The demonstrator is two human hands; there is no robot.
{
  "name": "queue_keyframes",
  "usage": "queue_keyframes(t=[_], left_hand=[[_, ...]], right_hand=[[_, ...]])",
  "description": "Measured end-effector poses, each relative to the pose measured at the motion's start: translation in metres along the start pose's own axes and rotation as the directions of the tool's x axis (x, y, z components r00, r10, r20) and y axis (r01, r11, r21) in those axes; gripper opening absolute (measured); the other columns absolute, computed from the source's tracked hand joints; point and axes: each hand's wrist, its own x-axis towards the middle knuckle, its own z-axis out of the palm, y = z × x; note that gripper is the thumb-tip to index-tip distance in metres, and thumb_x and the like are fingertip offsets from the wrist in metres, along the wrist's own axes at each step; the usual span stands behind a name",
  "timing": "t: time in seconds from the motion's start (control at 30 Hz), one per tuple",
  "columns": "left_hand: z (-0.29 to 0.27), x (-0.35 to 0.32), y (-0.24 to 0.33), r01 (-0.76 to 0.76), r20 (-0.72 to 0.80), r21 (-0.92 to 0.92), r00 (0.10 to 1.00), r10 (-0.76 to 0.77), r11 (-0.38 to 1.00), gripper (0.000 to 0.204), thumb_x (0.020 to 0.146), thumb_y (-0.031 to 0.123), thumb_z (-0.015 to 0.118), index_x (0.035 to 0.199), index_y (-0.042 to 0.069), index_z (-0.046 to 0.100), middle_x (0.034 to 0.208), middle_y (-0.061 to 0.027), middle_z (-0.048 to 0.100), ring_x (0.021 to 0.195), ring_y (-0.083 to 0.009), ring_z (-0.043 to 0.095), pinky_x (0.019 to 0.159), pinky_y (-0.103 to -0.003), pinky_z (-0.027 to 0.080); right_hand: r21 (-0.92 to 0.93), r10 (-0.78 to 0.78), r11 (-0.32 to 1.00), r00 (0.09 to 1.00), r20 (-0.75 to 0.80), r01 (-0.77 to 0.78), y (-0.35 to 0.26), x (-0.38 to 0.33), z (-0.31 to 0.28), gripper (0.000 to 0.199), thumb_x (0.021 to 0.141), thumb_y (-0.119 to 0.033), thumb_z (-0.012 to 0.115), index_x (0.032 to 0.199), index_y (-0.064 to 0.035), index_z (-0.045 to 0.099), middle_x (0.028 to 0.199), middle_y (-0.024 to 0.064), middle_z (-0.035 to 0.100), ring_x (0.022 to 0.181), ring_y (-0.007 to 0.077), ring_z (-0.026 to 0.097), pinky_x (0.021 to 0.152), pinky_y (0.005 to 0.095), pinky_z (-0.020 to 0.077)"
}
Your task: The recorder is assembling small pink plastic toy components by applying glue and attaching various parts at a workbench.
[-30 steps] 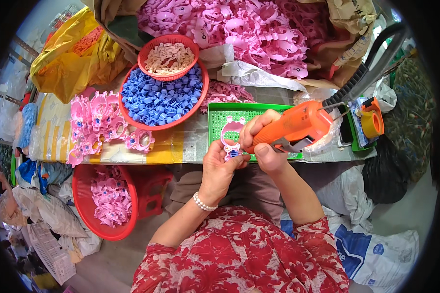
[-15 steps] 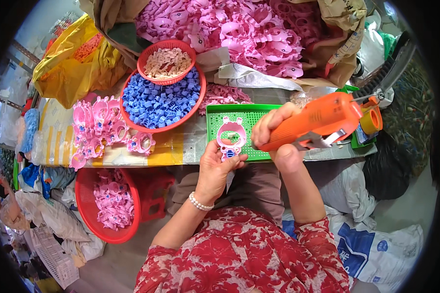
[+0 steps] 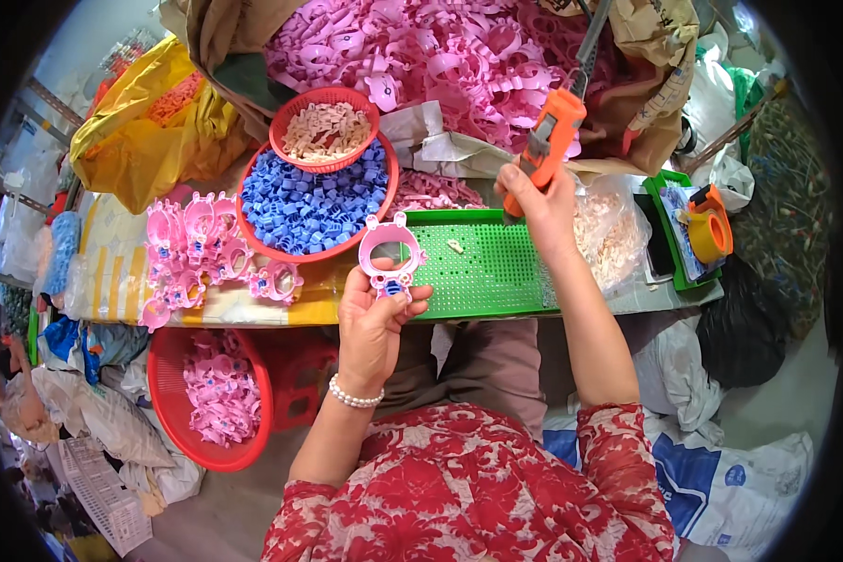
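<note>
My left hand [image 3: 373, 323] pinches a pink plastic animal-shaped frame [image 3: 392, 234] by its lower end, where a small blue piece [image 3: 395, 287] is fitted. The frame is raised over the left end of a green perforated tray [image 3: 496, 298]. One small cream-coloured piece [image 3: 455, 246] lies in that tray. My right hand [image 3: 539, 201] is wrapped round an orange power screwdriver [image 3: 554, 131], which has a metal lever and slants up and away above the tray's far right side. The fingers partly hide its lower end.
A red basin [image 3: 385, 201] of blue pieces carries a smaller red basket [image 3: 324, 167] of cream pieces. Finished-looking pink frames [image 3: 197, 229] are grouped at left. A large paper sack [image 3: 660, 112] of pink parts stands behind. Below left is another red basket [image 3: 262, 412].
My left hand has moved left with the pink frame, off the tray's middle. My right hand has swung the screwdriver up, away from the frame. The cream piece in the tray now shows.
</note>
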Motion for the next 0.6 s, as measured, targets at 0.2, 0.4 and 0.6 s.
queue_keyframes(t=[0.2, 0.4, 0.6], left_hand=[[0.001, -0.001, 0.004, -0.029, -0.007, 0.029, 1.0, 0.029, 0.999, 0.039, 0.083, -0.009, 0.047, 0.12, 0.003, 0.042, 0.112, -0.0107, 0.056, 0.092, -0.0203, 0.064, 0.076, -0.026, 0.055], [-0.001, 0.002, 0.003, -0.125, 0.004, 0.099, 0.992, 0.125, 0.987, 0.038, 0.085, -0.007, 0.051, 0.121, 0.003, 0.043, 0.109, -0.009, 0.056, 0.092, -0.0175, 0.064, 0.076, -0.024, 0.054], [0.0, 0.001, 0.002, -0.116, -0.016, 0.091, 0.993, 0.118, 0.989, 0.04, 0.084, -0.007, 0.053, 0.121, 0.003, 0.042, 0.107, -0.0084, 0.056, 0.087, -0.017, 0.064, 0.074, -0.023, 0.054]], right_hand=[[-0.261, -0.278, 0.938, 0.944, -0.179, 0.227, 0.01, 0.004, 0.01, 0.044, 0.083, -0.026, 0.068, 0.109, 0.004, 0.051, 0.089, 0.0067, 0.061, 0.08, 0.0144, 0.058, 0.074, 0.0274, 0.0466], [-0.534, 0.095, 0.844, 0.993, 0.067, -0.045, 0.033, -0.043, 0.018, 0.022, 0.083, -0.02, 0.062, 0.096, -0.0024, 0.059, 0.086, 0.0124, 0.063, 0.079, 0.0242, 0.062, 0.072, 0.0343, 0.0478], [-0.721, 0.019, 0.612, 0.905, 0.425, 0.326, 0.04, -0.04, 0.04, 0.013, 0.08, -0.016, 0.06, 0.083, -0.0034, 0.061, 0.076, 0.0161, 0.059, 0.072, 0.0353, 0.058, 0.064, 0.0435, 0.0462]])
